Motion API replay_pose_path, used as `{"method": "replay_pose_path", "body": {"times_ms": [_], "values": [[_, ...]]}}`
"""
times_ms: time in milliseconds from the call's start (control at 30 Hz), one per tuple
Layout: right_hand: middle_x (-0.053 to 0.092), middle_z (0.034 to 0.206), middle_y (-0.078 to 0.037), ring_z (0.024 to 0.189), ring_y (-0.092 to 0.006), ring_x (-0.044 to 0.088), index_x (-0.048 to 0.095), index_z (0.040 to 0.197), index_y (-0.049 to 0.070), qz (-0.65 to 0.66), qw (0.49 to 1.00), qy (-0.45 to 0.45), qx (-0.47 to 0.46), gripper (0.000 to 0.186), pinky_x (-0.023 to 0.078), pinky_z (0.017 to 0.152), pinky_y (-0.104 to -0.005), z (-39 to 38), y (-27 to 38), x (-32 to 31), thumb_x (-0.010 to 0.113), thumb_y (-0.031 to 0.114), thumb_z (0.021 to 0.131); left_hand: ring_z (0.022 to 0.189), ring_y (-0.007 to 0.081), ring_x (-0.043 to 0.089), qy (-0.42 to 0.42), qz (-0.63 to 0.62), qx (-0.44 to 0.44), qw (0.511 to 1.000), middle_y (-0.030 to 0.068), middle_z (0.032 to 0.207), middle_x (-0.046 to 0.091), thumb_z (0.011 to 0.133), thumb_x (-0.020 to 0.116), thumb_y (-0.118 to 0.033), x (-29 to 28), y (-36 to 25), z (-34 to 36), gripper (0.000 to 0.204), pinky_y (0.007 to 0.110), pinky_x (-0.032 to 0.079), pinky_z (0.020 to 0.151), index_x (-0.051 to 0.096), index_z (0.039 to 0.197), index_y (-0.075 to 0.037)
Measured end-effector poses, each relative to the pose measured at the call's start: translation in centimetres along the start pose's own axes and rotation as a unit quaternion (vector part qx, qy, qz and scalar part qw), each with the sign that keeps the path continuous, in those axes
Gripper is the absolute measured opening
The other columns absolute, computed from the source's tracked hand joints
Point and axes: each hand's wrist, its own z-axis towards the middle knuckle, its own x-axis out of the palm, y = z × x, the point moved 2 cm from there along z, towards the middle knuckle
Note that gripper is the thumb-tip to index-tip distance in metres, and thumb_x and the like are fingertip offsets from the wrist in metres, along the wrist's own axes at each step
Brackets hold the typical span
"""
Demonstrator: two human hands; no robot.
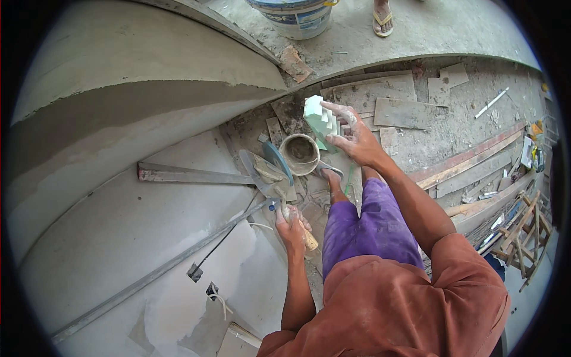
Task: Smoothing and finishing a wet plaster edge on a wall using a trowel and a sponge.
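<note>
My right hand [355, 134], dusted with white, grips a pale mint-green block [320, 119] with a stepped side and holds it up over the floor. Beneath it stands a small round bucket [299, 156] with grey wet mix inside. Lower and to the left, my left hand [291, 226] is closed around a wooden-handled trowel [310, 240]; its head, by the wall, is partly hidden by the fingers. A curved blue piece [278, 160] leans beside the bucket. Next to it is a mortar-smeared flat piece [264, 169].
A long metal bar [160, 262] crosses the pale wall on the left, near cable openings [194, 272]. A straightedge [193, 174] points toward the bucket. Boards [404, 113] and planks [476, 160] litter the floor at right. A large bucket [295, 18] and another person's sandalled foot [382, 21] are beyond.
</note>
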Motion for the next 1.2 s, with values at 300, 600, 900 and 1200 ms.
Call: {"method": "replay_pose_path", "body": {"times_ms": [300, 600, 900, 1200], "values": [[0.048, 0.134, -0.010, 0.126, -0.0275, 0.048, 0.049, 0.144, 0.022, 0.086, 0.961, -0.034, -0.260, 0.065, 0.036, 0.112, -0.0393, 12.2, 0.5, 4.8, 0.069, 0.008, 0.084, 0.046, 0.0128, 0.049, 0.017, 0.045, -0.167, 0.985, 0.0035, 0.066, 0.050, 0.099, 0.053, -0.010, -5.0, 11.7, -4.0, 0.008, 0.028, 0.043, 0.042, 0.049, 0.095, -0.006], [0.047, 0.134, -0.010, 0.126, -0.0268, 0.047, 0.052, 0.142, 0.020, 0.035, 0.963, -0.001, -0.268, 0.061, 0.036, 0.112, -0.0398, 15.3, 0.3, 5.9, 0.069, 0.007, 0.085, 0.049, 0.0137, 0.051, -0.011, -0.042, -0.261, 0.964, 0.0037, 0.069, 0.051, 0.098, 0.055, -0.013, -5.9, 16.3, -5.4, 0.008, 0.028, 0.043, 0.043, 0.049, 0.097, -0.007], [0.047, 0.136, -0.011, 0.127, -0.0292, 0.046, 0.054, 0.141, 0.022, -0.007, 0.968, -0.002, -0.250, 0.063, 0.035, 0.112, -0.0412, 15.3, -0.2, 4.2, 0.070, 0.006, 0.083, 0.050, 0.0133, 0.049, -0.004, -0.010, -0.279, 0.960, 0.0030, 0.070, 0.049, 0.098, 0.053, -0.015, -5.9, 16.6, -4.8, 0.008, 0.028, 0.042, 0.043, 0.050, 0.095, -0.009], [0.045, 0.135, -0.012, 0.127, -0.0312, 0.046, 0.057, 0.139, 0.025, -0.135, 0.952, 0.019, -0.275, 0.060, 0.036, 0.111, -0.0403, 17.0, -3.0, 3.3, 0.067, 0.003, 0.084, 0.051, 0.0132, 0.049, 0.012, -0.025, -0.269, 0.963, 0.0038, 0.072, 0.050, 0.097, 0.052, -0.014, -5.1, 16.3, -4.6, 0.007, 0.028, 0.042, 0.044, 0.050, 0.095, -0.008]]}}
